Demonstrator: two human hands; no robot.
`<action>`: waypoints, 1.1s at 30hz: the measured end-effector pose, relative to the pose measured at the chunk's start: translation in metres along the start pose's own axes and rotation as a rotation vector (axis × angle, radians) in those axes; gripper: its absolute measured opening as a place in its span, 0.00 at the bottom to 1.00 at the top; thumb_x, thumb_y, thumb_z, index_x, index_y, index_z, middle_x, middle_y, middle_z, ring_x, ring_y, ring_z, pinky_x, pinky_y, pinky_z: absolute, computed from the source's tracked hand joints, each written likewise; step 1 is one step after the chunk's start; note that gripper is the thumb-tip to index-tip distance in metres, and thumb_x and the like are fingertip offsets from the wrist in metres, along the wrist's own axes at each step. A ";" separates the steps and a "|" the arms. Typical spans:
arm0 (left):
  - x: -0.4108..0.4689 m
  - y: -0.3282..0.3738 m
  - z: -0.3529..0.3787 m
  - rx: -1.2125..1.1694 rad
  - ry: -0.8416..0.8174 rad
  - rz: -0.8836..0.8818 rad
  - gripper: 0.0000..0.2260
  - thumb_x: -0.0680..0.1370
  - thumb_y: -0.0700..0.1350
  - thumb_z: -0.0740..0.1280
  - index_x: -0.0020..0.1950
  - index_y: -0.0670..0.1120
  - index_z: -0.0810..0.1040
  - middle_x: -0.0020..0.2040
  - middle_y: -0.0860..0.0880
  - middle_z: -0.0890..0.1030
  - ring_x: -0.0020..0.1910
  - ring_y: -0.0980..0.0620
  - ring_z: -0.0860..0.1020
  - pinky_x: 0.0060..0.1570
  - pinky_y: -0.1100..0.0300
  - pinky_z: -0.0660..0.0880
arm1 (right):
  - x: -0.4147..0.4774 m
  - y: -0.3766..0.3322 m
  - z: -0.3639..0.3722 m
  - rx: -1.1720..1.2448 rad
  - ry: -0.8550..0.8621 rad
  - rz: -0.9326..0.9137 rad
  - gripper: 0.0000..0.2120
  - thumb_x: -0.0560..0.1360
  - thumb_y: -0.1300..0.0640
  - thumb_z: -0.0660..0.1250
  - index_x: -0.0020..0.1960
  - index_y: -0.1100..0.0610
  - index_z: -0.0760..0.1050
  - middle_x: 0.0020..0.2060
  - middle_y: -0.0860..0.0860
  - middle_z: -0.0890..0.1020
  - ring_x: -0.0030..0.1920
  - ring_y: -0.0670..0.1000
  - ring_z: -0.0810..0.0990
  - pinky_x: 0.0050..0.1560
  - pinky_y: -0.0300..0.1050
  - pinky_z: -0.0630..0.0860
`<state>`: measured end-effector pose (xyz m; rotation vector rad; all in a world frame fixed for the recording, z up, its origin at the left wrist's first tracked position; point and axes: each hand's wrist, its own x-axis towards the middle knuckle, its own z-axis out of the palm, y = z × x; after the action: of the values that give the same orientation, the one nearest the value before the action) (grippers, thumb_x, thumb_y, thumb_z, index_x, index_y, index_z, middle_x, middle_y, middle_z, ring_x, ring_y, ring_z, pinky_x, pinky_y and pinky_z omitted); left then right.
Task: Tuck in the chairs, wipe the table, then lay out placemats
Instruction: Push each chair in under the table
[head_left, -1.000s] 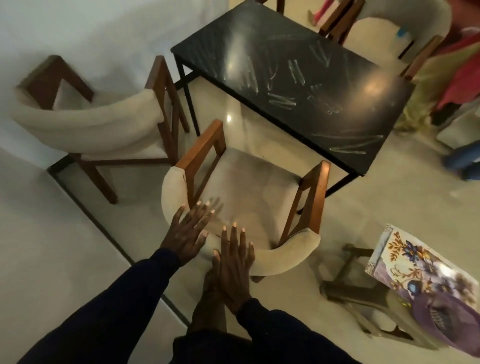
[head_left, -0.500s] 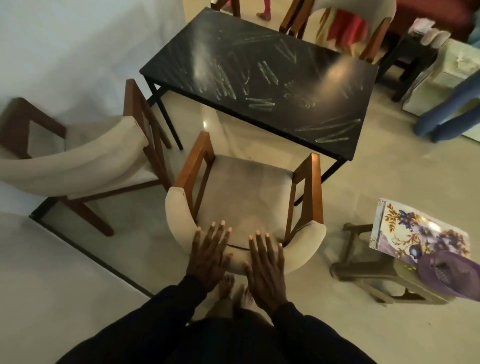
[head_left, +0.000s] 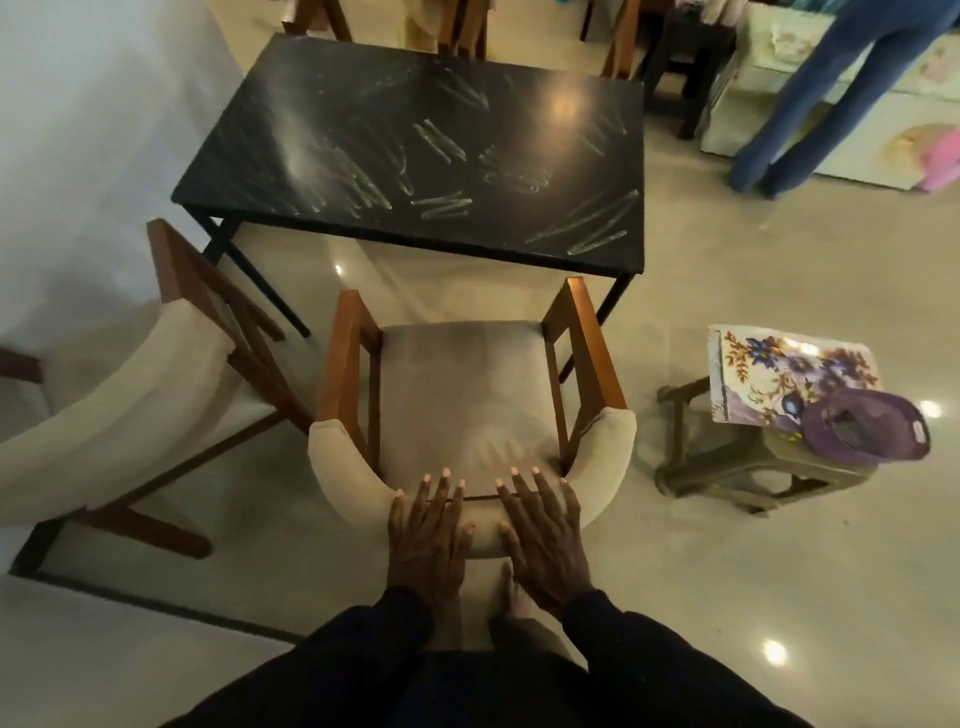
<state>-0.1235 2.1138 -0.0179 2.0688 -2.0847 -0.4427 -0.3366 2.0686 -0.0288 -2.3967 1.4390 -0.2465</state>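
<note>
Dim, warm indoor light. Overhead lamp glare on glossy black rectangular tabletop (head_left: 363, 104), smears catching it; bright spots on polished beige floor (head_left: 779, 571). Wide-angle bend at edges, pic slightly soft esp. upper right.

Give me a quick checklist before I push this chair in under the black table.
1. Left hand and right hand flat on the padded backrest of the chair: ok.
2. Chair faces the black table squarely: ok.
3. Floor between chair and table free of things: ok.
4. Right armrest clears the table's right leg: cannot tell; they look close.
5. Armrests fit under the tabletop: cannot tell.
6. Stool on the right stands apart from the chair: ok.
</note>
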 end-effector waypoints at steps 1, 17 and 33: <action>0.001 0.000 0.000 -0.003 -0.004 0.015 0.26 0.86 0.55 0.54 0.82 0.48 0.68 0.83 0.44 0.67 0.81 0.41 0.66 0.77 0.36 0.56 | -0.001 0.001 0.001 -0.004 -0.003 0.010 0.27 0.87 0.43 0.54 0.85 0.48 0.62 0.84 0.51 0.63 0.86 0.56 0.54 0.83 0.68 0.49; -0.023 -0.013 -0.009 -0.086 -0.026 0.246 0.27 0.89 0.58 0.49 0.74 0.47 0.80 0.77 0.46 0.76 0.76 0.44 0.74 0.72 0.38 0.66 | -0.053 -0.039 0.015 0.010 0.092 0.164 0.26 0.85 0.48 0.56 0.82 0.51 0.67 0.82 0.52 0.67 0.83 0.58 0.63 0.85 0.60 0.46; 0.026 -0.036 -0.003 -0.076 -0.152 0.277 0.24 0.87 0.57 0.53 0.82 0.54 0.68 0.83 0.50 0.66 0.82 0.48 0.64 0.79 0.44 0.52 | -0.009 -0.030 0.007 0.032 0.099 0.228 0.28 0.86 0.47 0.58 0.85 0.49 0.61 0.86 0.52 0.58 0.86 0.57 0.52 0.84 0.63 0.46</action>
<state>-0.0894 2.0878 -0.0290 1.7187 -2.3547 -0.6405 -0.3140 2.0909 -0.0238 -2.1986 1.7224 -0.3320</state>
